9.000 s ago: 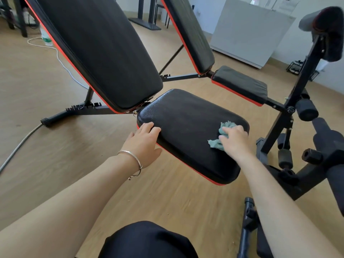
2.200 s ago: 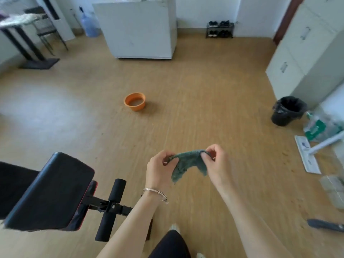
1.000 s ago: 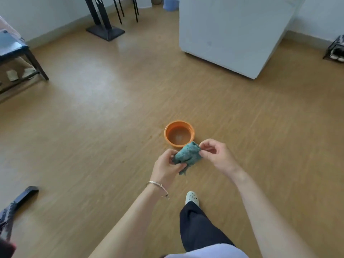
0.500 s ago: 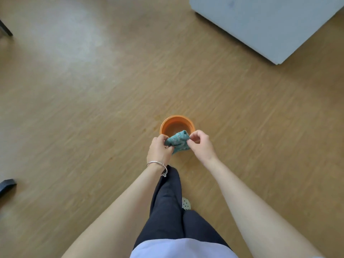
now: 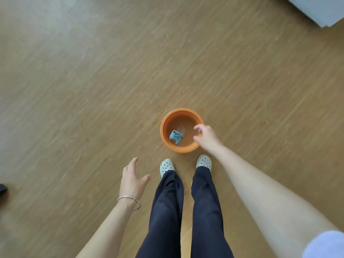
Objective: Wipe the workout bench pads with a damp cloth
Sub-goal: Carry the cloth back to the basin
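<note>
A crumpled blue-green cloth point(image 5: 176, 136) lies in water inside an orange basin point(image 5: 165, 116) on the wooden floor, just in front of my feet. My right hand point(image 5: 205, 136) hovers over the basin's right rim, fingers loosely curled and holding nothing. Off to the left of my legs, my left hand point(image 5: 133, 178) hangs over the floor with fingers spread, empty, a silver bracelet on its wrist. The workout bench is out of view.
My two feet in white perforated clogs point(image 5: 167, 167) stand right behind the basin. A white cabinet corner point(image 5: 320, 10) shows at the top right. A dark object point(image 5: 2, 189) peeks in at the left edge. Wooden floor lies all around.
Both hands held the cloth above the basin half a second ago; now the cloth lies in the water and both hands have let go. My left hand has dropped to the left.
</note>
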